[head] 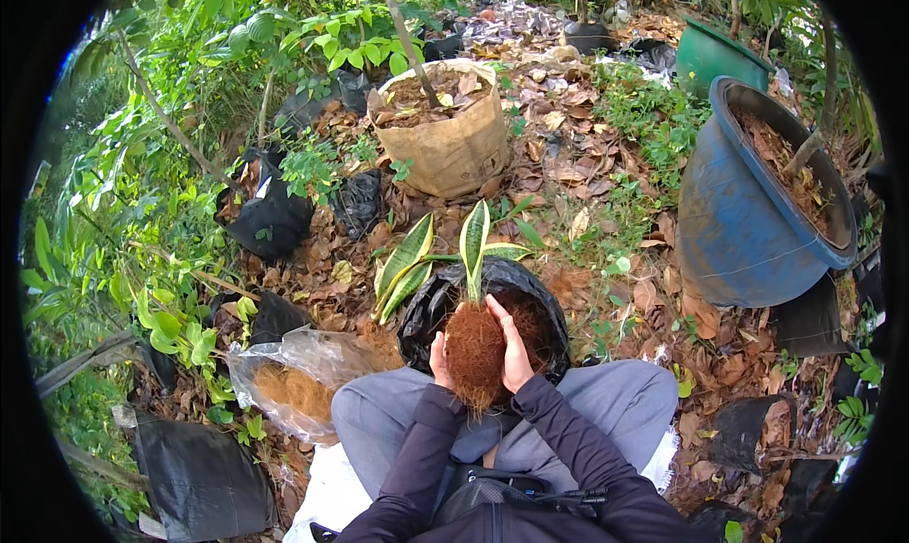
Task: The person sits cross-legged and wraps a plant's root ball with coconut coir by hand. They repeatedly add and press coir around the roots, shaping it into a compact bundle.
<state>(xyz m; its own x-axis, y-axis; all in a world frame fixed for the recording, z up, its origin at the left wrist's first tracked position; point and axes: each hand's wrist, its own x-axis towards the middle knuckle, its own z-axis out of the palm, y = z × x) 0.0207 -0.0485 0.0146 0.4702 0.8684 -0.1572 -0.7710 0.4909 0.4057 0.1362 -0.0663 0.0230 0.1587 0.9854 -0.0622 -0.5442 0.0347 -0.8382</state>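
Observation:
Between my left hand (442, 362) and my right hand (515, 348) is a brown, fibrous root ball (474, 355), cupped from both sides. A snake plant leaf (474, 248), green with yellow edges, rises upright from its top. The ball is over the opening of a black plastic grow bag (426, 316), which holds more brown fibre (540, 326) on the right. More yellow-edged snake plant leaves (405, 259) lie just beyond the bag, to the left. A clear plastic bag (305, 351) with light brown coir fibre (295, 390) rests beside my left knee. The palms and the ball's underside are hidden.
A tan fabric planter (447, 152) with a thin trunk stands ahead. On the right, a large blue pot (746, 223) tilts, with a green tub (717, 56) behind it. Black grow bags (266, 220) and a black sheet (202, 475) lie left, among leaf litter and plants.

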